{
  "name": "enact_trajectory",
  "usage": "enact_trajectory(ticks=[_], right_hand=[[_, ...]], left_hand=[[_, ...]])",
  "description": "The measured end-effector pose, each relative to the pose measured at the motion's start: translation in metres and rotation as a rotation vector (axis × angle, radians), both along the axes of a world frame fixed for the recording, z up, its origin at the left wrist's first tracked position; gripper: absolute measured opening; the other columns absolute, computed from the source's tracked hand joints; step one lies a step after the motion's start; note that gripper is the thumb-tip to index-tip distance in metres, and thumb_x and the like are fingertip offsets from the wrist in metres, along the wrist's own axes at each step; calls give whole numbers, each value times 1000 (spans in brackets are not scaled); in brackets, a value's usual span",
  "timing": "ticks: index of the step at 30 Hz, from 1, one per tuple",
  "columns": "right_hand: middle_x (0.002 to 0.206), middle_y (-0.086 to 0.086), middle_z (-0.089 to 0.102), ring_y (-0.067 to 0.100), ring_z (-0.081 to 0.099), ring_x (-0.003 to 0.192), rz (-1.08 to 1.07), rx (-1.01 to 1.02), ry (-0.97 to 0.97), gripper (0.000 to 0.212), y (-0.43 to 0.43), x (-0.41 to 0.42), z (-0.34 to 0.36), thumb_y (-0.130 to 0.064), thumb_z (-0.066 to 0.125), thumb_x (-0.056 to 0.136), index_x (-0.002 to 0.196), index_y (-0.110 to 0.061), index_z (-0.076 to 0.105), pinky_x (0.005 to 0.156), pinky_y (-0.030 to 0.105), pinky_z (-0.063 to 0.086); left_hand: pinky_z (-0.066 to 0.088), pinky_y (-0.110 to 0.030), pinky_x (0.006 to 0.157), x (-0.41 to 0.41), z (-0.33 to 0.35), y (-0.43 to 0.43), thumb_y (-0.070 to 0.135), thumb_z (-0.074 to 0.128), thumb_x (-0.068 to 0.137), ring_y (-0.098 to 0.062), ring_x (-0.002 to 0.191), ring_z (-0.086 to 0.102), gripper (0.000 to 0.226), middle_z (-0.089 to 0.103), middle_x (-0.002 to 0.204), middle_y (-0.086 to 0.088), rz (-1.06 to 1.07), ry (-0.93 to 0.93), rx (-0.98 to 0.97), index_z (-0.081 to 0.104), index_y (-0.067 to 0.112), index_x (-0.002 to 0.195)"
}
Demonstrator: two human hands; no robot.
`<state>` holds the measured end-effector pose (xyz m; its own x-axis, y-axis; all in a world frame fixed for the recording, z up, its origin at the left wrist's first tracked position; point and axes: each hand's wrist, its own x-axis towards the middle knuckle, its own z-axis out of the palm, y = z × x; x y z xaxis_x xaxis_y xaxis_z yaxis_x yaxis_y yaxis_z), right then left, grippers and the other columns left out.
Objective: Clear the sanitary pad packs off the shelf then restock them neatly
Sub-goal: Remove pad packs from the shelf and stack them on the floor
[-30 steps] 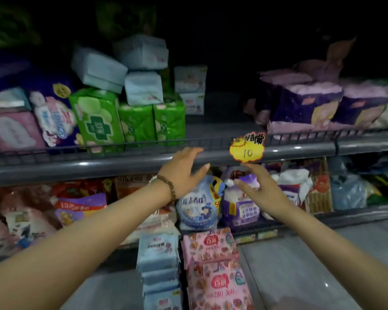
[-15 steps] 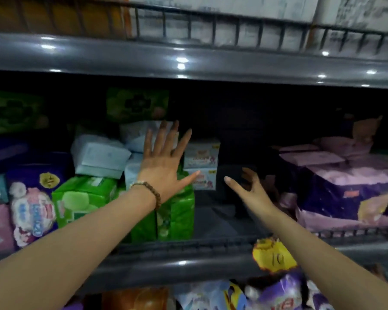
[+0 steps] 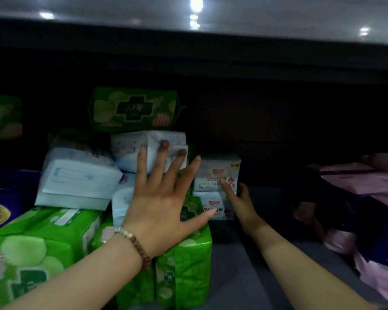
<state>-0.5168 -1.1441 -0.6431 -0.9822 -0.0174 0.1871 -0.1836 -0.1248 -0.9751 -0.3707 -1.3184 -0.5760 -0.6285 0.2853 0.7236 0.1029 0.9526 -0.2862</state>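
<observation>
Soft pale blue-and-white pad packs lie piled on upright green packs on the grey shelf. The left hand is spread wide, its straight fingers touching the top one. Just beside them, two small white packs with pink print sit stacked. The right hand touches them, but I cannot tell whether it grips.

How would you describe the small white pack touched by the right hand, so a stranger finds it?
On the grey shelf floor, just right of the upright glossy green plastic packs, a small white pack with pink print lies on a matching twin. The right hand touches it. Only its place on top sets it apart.
</observation>
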Motion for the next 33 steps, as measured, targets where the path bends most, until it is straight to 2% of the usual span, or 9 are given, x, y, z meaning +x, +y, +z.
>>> enact_trajectory(ticks=[3,6,9,12,19,24,27,30,33], right_hand=[[127,9,57,21,64,107,-37,39,8,84,-6,-9,-10,-73,76,52,121,-26,60,79,37,59],[131,6,50,21,52,121,-91,119,30,92,-9,-10,-15,-83,70,50,125,-31,54,94,41,52],[115,-1,55,9,59,99,-78,-45,31,60,-14,2,-11,-48,72,77,120,-22,39,66,16,54],[108,-9,53,-3,54,88,-97,-109,114,72,-16,6,-11,-26,68,86,140,-23,20,55,6,47],[103,-5,67,9,67,94,-201,-118,233,44,-22,7,-16,-24,77,78,113,-25,50,73,26,56],[96,3,68,14,70,81,-188,-191,138,32,-12,19,-6,-23,74,81,102,-12,53,58,24,55],[88,4,68,10,69,69,-181,-103,96,24,12,34,1,-26,73,82,94,-12,56,53,24,54],[84,6,67,18,67,76,-190,56,116,21,44,55,0,-29,72,83,83,-13,58,66,32,57],[77,5,61,11,58,71,-222,175,164,19,73,77,1,-19,67,88,77,-8,56,65,22,48]], left_hand=[[5,-62,112,-2,-1,2,75,15,86,-40,141,21,85,45,143,-15,7,-1,-1,31,14,143],[5,-62,112,-2,-1,2,75,17,85,-40,142,20,87,44,144,-15,19,-12,-11,34,13,143],[5,-62,112,-1,0,2,75,20,84,-40,141,21,87,45,143,-15,34,-21,-25,37,12,143],[5,-63,112,-1,0,2,75,22,83,-41,142,20,88,44,144,-15,40,-31,-38,37,12,143],[7,-64,111,1,2,3,74,25,83,-42,141,22,87,45,143,-16,34,-31,-40,41,10,141],[5,-64,111,0,2,3,73,24,83,-43,140,23,87,46,142,-16,33,-42,-36,46,9,138],[6,-65,110,1,3,2,72,25,83,-44,139,25,87,48,140,-16,54,-77,-35,46,9,138],[7,-64,110,5,5,8,73,20,84,-44,138,26,87,51,138,-15,54,-113,-17,47,9,138],[11,-56,111,14,5,29,73,17,85,-40,137,32,86,55,135,-12,17,-131,45,49,13,136]])
